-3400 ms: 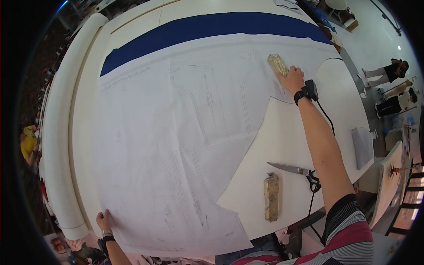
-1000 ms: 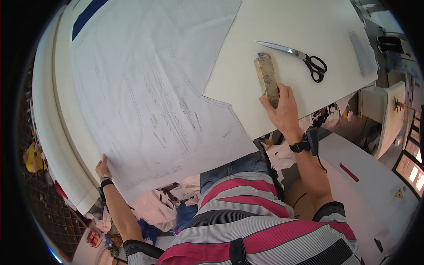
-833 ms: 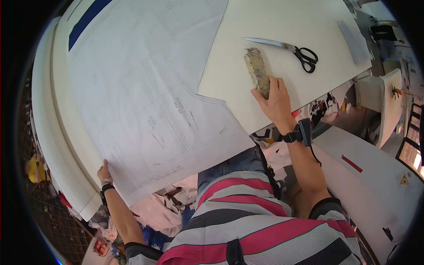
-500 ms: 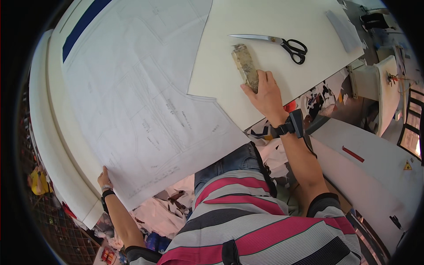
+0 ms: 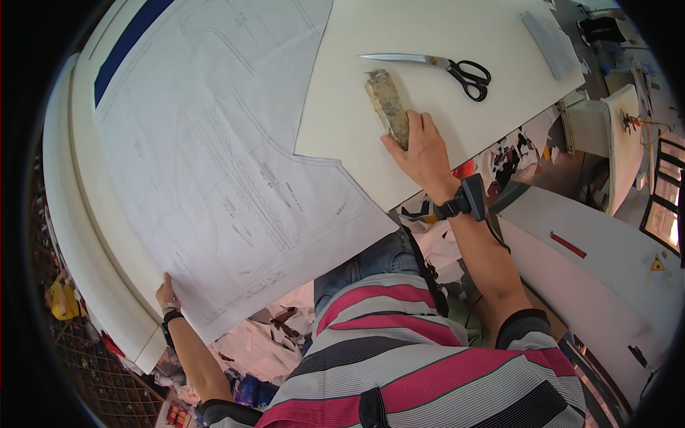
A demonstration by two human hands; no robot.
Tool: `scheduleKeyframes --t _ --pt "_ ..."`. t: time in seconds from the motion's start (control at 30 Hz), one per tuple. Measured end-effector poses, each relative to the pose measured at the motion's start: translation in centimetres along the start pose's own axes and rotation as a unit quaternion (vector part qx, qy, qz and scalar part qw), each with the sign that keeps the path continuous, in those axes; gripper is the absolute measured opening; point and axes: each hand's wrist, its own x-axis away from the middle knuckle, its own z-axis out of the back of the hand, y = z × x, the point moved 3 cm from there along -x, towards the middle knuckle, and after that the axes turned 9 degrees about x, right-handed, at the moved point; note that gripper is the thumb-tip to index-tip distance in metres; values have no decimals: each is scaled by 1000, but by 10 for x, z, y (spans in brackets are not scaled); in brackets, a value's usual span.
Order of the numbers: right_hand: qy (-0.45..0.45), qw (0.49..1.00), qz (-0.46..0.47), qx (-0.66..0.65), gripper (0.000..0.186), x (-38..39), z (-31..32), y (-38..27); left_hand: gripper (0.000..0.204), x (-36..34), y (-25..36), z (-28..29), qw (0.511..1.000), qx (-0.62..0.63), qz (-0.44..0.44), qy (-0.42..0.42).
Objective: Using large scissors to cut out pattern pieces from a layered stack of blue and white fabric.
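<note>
The right hand (image 5: 424, 155) grasps the near end of a long, mottled tan-and-grey block wrapped in shiny film (image 5: 386, 101), thumb on its left side and fingers on its right. The block is over the bare right part of the cream-white, smooth-topped bench (image 5: 335, 93), to the right of a large white paper sheet printed with thin pattern lines (image 5: 193, 171); whether its underside touches the bench I cannot tell. Just beyond its far end lies a pair of scissors with silver blades and black handles (image 5: 457, 69), its tip pointing left.

The left hand (image 5: 166, 292) is at the sheet's near left corner, its fingertips touching the edge; I cannot tell whether it pinches the paper or merely presses on it. The sheet covers much of the bench, and its right edge makes a notch left of the block. A dark blue strip of cloth (image 5: 123, 53) shows along the sheet's far left edge.

A thick white roll (image 5: 82, 235) runs along the bench's left side. At the far right, near the bench's edge, lies a folded whitish sheet (image 5: 551, 46).
</note>
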Motion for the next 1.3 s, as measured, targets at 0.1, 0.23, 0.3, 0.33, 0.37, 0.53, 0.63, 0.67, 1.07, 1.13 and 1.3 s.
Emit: scheduleKeyframes --t 0.1,0.23,0.3,0.33,0.37,0.53,0.63,0.67,1.07,1.13,1.3 --pt "12 1000 2 -13 53 -3 5 -7 55 -5 -2 12 1000 -20 -10 -20" --pt "23 1000 -5 -17 45 -5 3 -2 56 7 -11 -9 997 48 -50 -21" --pt "42 997 -15 -62 41 -4 4 -8 54 4 -14 -2 996 18 -90 14" --pt "45 996 5 -74 41 -4 4 -23 53 9 -15 -2 993 -11 -111 37" --pt "23 996 -17 -89 40 -3 6 -33 55 21 -13 -14 994 -4 -105 35" --pt "6 984 70 -161 37 2 -7 -135 64 27 -6 -13 995 -22 -90 40" --pt "1 979 139 -152 38 7 -27 -199 70 21 -10 -9 992 -43 -105 47" --pt "6 980 149 -130 39 8 -38 -210 69 25 -3 -20 993 -40 -102 39" --pt "-2 983 147 -106 43 38 -76 -305 64 39 -4 -14 993 -24 -107 53" --pt "-16 987 124 -105 44 45 -85 -317 64 43 5 -18 991 -35 -118 51" --pt "-16 991 94 -91 44 52 -98 -330 68 57 21 -18 995 -63 -77 3"
